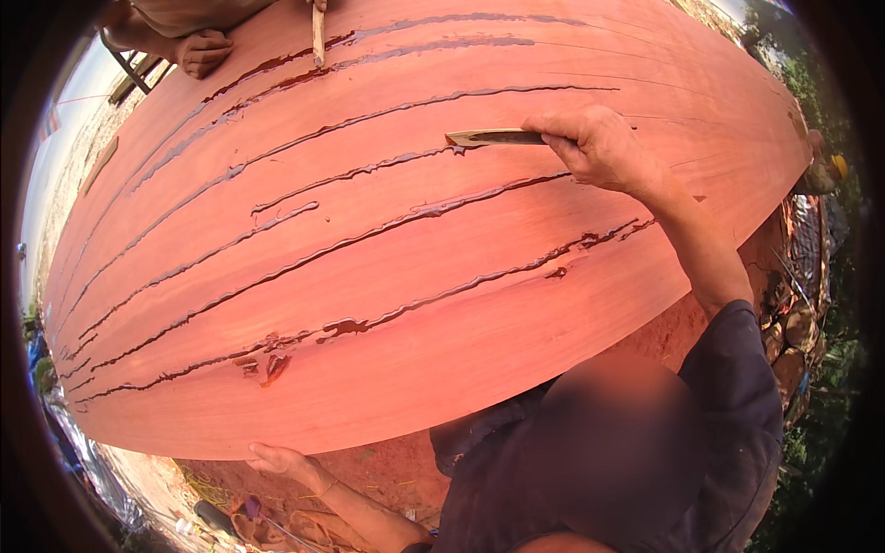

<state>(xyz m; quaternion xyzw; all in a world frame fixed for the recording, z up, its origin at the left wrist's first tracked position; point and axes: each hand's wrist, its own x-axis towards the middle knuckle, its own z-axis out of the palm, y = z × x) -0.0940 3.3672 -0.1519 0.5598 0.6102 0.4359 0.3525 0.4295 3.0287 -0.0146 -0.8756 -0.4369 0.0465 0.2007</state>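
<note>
A big reddish wooden hull lies curved side up and fills the view. Long seams along its planks carry dark glossy filler. My right hand is closed on a flat wooden spatula; its tip touches the end of one filled seam at the upper middle. My left hand grips the hull's lower edge from underneath, fingers curled over the rim.
At the top left another person's hand rests on the hull, and a wooden stick stands on a seam nearby. Reddish ground with scraps lies below the hull. Logs and greenery are at the right.
</note>
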